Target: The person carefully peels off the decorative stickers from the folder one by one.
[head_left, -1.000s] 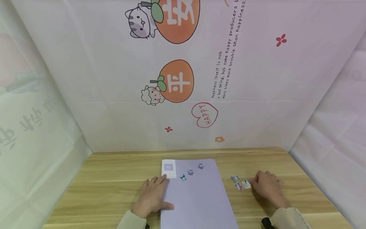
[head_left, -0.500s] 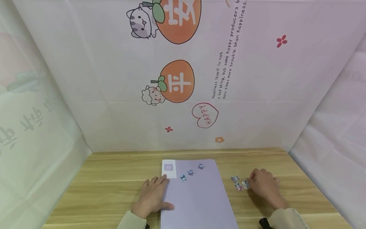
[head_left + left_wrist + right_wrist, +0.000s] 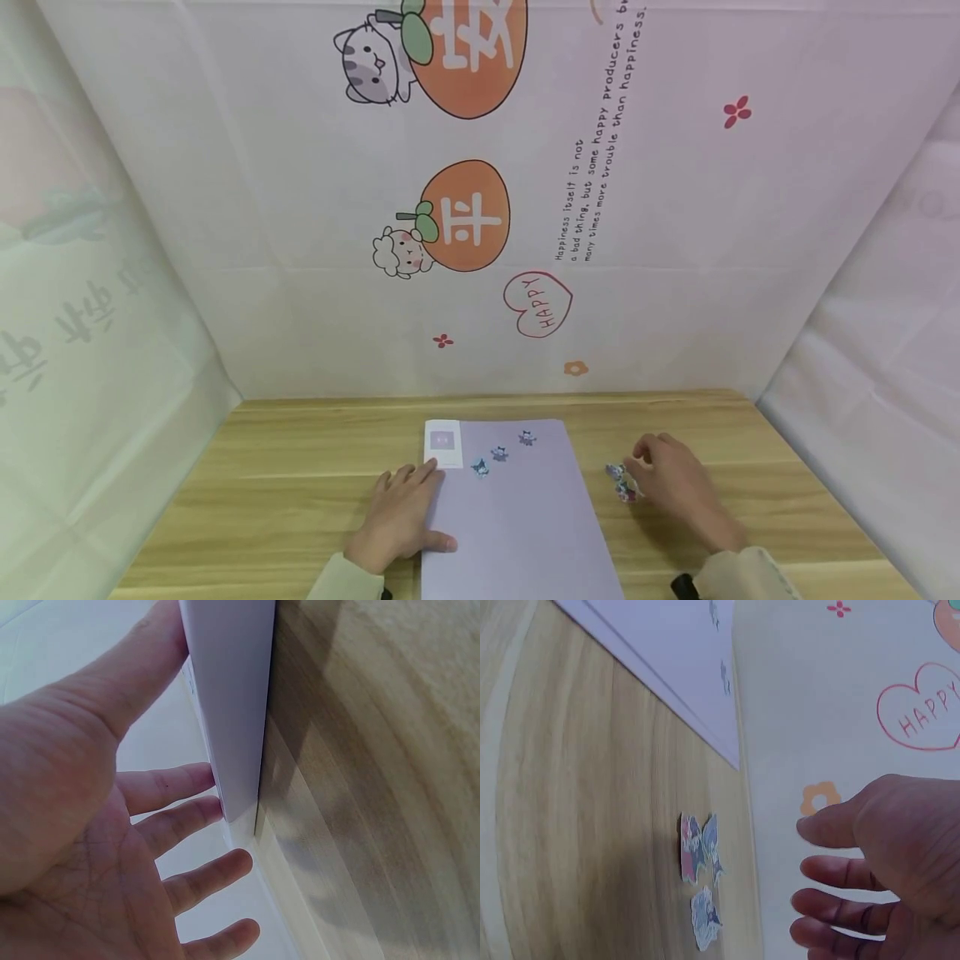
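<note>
A flat lilac binder (image 3: 517, 525) with a thick side lies on the table, a white label (image 3: 450, 458) at its upper left. My left hand (image 3: 397, 517) rests along its left edge; the left wrist view shows the thumb and two fingertips touching the rim. Three small cartoon stickers (image 3: 499, 453) sit in a slanting row near the binder's top. Right of it, three loose stickers (image 3: 704, 919) lie close together on the wood. Over these hovers my right hand (image 3: 678, 483), fingers loosely bent. In the right wrist view, nothing is between its thumb and fingers.
The wood-grain table (image 3: 300, 483) ends at a white printed backdrop cloth (image 3: 315, 333) behind the binder. Similar cloths hang at the left (image 3: 112, 333) and right (image 3: 877, 375). A black band (image 3: 684, 587) shows at the right sleeve.
My right hand has moved left and slightly up, and now covers the rightmost loose sticker in the head view. The left hand and the binder have stayed in place.
</note>
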`<state>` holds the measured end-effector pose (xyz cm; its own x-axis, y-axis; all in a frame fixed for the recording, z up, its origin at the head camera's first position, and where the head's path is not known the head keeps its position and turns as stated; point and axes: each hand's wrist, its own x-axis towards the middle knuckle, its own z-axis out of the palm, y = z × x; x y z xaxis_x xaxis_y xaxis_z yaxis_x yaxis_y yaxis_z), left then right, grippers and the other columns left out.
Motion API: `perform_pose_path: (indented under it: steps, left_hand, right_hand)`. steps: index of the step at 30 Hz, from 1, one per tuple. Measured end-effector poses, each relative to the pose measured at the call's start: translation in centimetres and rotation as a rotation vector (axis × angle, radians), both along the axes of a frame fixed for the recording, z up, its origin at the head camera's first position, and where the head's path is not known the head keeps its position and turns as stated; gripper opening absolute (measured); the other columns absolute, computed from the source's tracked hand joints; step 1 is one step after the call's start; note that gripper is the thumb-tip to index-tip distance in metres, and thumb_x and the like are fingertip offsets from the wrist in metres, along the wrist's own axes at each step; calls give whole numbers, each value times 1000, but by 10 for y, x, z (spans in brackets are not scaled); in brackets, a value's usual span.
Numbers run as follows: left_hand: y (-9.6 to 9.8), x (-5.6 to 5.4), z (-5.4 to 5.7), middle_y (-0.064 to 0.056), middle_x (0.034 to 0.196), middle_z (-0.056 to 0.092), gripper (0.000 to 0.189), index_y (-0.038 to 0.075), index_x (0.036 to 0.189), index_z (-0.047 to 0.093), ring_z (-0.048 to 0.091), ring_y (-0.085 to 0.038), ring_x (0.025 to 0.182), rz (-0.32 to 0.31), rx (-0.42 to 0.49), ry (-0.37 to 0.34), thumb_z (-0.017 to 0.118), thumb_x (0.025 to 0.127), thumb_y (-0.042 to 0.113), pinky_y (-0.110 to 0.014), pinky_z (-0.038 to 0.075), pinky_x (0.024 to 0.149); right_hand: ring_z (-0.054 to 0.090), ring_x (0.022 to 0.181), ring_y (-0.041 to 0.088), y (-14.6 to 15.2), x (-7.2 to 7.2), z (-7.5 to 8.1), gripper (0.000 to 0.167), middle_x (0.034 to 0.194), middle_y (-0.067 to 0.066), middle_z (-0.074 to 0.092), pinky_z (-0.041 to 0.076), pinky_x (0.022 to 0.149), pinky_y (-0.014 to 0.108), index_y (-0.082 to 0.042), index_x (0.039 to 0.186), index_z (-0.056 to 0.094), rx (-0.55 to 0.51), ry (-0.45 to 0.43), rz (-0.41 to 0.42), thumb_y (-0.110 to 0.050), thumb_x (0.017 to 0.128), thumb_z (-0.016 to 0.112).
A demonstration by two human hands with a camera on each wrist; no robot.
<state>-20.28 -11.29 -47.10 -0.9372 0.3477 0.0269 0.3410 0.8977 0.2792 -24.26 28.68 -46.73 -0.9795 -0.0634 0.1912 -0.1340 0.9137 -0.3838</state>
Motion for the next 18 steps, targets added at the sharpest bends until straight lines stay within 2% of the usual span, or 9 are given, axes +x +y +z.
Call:
perform_pose_path:
  steps: [5, 11, 18]
  left_hand:
    - [0, 0, -1, -19, 151, 48, 97, 5, 139, 57, 46, -48, 133, -1, 7, 7, 90, 63, 55, -73, 30, 108]
    - [0, -1, -2, -19, 151, 48, 97, 5, 139, 57, 45, -48, 133, -1, 10, -3, 90, 63, 55, -73, 30, 108]
    - [0, -2, -2, -19, 152, 47, 97, 5, 140, 56, 45, -48, 134, 5, -2, -17, 89, 64, 55, -73, 30, 109]
  right_hand:
    - [60, 80, 22, -11, 4, 0, 22, 94, 6, 64, 53, 68, 44, -11, 96, 69, -5, 68, 45, -29, 88, 78]
    - [57, 77, 15, -21, 7, -2, 13, 88, 1, 62, 51, 68, 38, -15, 89, 67, -16, 142, 115, -21, 87, 78]
    - [50, 72, 10, -31, 8, -3, 6, 82, -5, 55, 46, 65, 32, -16, 87, 67, -23, 92, 159, -21, 89, 71]
